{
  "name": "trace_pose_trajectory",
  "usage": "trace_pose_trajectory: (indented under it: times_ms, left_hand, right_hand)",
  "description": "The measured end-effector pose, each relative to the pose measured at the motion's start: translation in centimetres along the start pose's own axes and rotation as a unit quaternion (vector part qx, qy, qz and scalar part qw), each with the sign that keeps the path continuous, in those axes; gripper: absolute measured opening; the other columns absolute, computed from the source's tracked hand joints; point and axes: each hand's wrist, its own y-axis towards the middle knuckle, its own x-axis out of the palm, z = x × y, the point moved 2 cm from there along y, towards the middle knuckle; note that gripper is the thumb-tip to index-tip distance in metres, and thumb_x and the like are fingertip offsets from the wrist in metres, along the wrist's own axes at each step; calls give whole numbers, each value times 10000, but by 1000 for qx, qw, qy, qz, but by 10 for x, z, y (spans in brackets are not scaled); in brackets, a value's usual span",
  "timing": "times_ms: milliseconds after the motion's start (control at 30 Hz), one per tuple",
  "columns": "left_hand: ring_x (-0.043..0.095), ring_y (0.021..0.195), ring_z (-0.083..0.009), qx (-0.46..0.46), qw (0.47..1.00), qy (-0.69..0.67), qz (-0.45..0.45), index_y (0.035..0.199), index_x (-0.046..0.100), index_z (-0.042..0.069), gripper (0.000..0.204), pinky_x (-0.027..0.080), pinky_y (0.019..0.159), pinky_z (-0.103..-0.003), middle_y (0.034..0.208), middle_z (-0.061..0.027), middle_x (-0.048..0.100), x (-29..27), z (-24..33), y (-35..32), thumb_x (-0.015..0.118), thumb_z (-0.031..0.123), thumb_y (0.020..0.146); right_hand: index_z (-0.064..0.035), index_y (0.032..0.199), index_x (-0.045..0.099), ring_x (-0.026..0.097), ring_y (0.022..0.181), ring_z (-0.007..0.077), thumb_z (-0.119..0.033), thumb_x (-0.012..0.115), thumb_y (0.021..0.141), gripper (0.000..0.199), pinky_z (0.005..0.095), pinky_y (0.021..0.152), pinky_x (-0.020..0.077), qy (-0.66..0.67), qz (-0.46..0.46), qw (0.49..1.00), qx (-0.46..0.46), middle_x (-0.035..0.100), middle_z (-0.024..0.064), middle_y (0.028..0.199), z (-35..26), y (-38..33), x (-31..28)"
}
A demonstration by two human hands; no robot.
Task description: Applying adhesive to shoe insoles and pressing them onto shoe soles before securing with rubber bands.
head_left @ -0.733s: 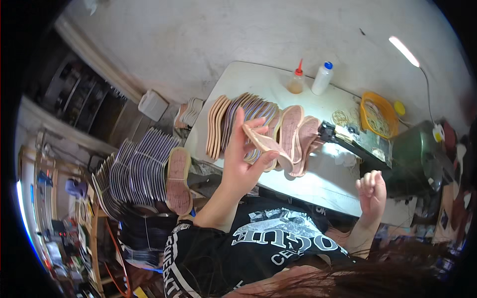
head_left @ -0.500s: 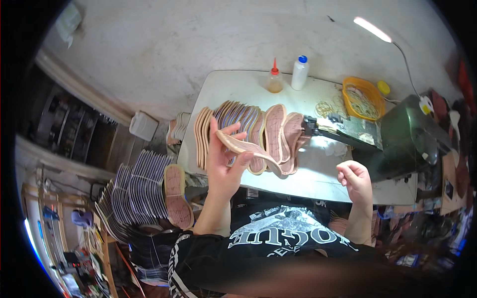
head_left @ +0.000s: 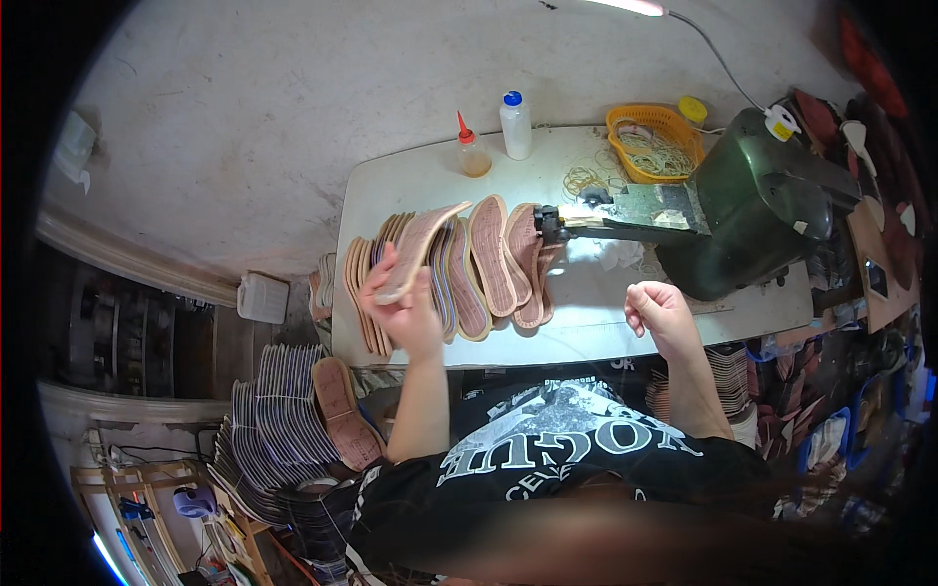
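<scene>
A pinkish-brown shoe insole [head_left: 422, 246] with a pale edge is tilted up in my left hand [head_left: 410, 317], which grips its lower end between thumb and fingers. Behind and beneath it, a row of similar insoles [head_left: 491, 256] overlaps across the table, several standing closely packed at the left. The right end of that row lies by the dark head of a green machine [head_left: 625, 230]. My right hand [head_left: 660, 313] hovers over the front of the table, fingers curled closed; anything inside them is hidden.
On the white table [head_left: 391, 181] stand a red-tipped glue bottle [head_left: 474, 156], a white bottle with a blue cap [head_left: 516, 132] and a yellow basket [head_left: 625, 122] of rubber bands. Stacked insoles [head_left: 278, 410] sit low at the left. A lamp [head_left: 630, 7] shines above.
The insole in my left hand has turned from lying slantwise to standing more upright, its far end raised. My view has shifted, moving the table leftward and up. My right hand stays closed.
</scene>
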Motion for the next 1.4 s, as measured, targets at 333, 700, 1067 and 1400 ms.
trace_pose_trajectory:
  times_ms: [333, 700, 1067, 1400]
  left_hand:
    - [364, 1322, -367, -86, 881, 286, -366, 1389, 227, -28, 628, 313, 1100, -404, 1374, -240, 362, -4, -66, -75, 443, -117, 805]
    - [356, 1280, -285, 0, 708, 580, -404, 1167, 565, 68, 635, 170, 1028, -543, 1339, -104, 455, -45, -29, -75, 748, 419, 671]
    - [509, 1155, -262, 78, 793, 520, -308, 824, 614, 95, 179, 276, 1004, -446, 1106, -65, 599, -67, -24, -60, 707, 138, 677]
    - [624, 783, -272, -34, 896, 392, -206, 789, 585, 1, 105, 501, 702, -336, 849, -125, 641, -22, 6, -13, 664, -41, 734]
  right_hand:
    - [42, 1095, 615, 686, 815, 164, -82, 598, 903, 230, 230, 660, 510, -14, -22, 1000, 8, 698, 144, 907, -3, -28, -13]
    - [-53, 1040, 551, 325, 539, 5, -97, 527, 928, 122, 163, 497, 240, -32, -9, 998, 52, 375, -98, 626, 22, -11, -17]
    - [-39, 1125, 484, 366, 712, 32, -59, 483, 938, 189, 172, 652, 318, -88, 5, 995, 41, 367, -61, 759, 52, -9, -39]
    - [-22, 1053, 587, 509, 563, 45, -61, 593, 869, 189, 208, 521, 397, -314, 62, 934, 160, 576, -7, 654, 36, -23, -78]
